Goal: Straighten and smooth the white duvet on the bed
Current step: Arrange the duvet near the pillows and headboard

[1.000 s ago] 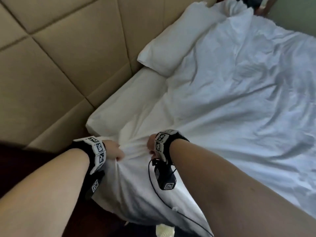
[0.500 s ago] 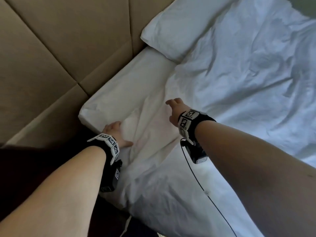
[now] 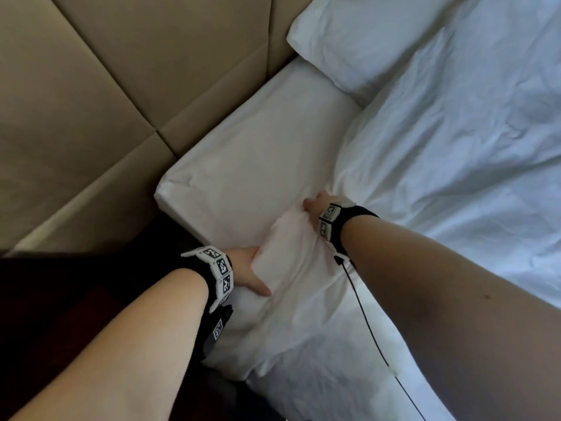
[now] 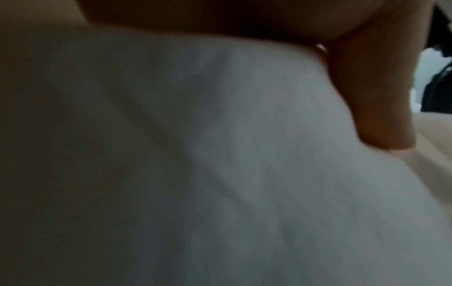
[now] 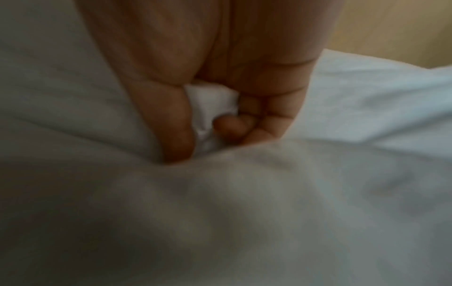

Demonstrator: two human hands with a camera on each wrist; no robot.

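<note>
My right hand [image 3: 315,205] pinches a bunched fold of the white duvet [image 3: 455,141] near the bed's head corner, my left hand [image 3: 247,273] grips its edge just below, so I should pull evenly outward, keeping tension level.

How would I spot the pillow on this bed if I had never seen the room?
Start at the tan padded headboard and follow it right to the top of the bed. The pillow lies against it, plump, with a rounded corner. The duvet beside it is flat and wrinkled and covers the pillow's right side.
</note>
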